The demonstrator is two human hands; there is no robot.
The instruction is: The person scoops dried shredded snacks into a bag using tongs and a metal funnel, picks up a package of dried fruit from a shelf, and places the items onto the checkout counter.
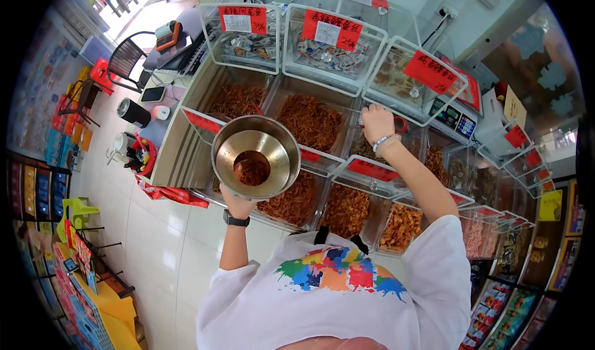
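Note:
My left hand [239, 200], with a dark watch on the wrist, grips a wide metal funnel [282, 140] from below. Reddish-brown shreds show through the funnel's round middle opening; what lies under it is hidden. My right hand [377, 124], wearing a beaded bracelet, is closed above the bins on the right. A thin metallic line runs left from its fingers, but I cannot tell what it belongs to. Beside that hand shows a red ring-shaped item [401, 125]. Between both hands lies a clear bin of shredded dried food [310, 122].
Lidded clear bins with red price labels [332, 30] line the back. Nearer bins hold orange-brown dried snacks [347, 209]. A scale [455, 116] stands at the right. On the left counter are a black tumbler [133, 113], a phone [153, 94] and a red basket [147, 155].

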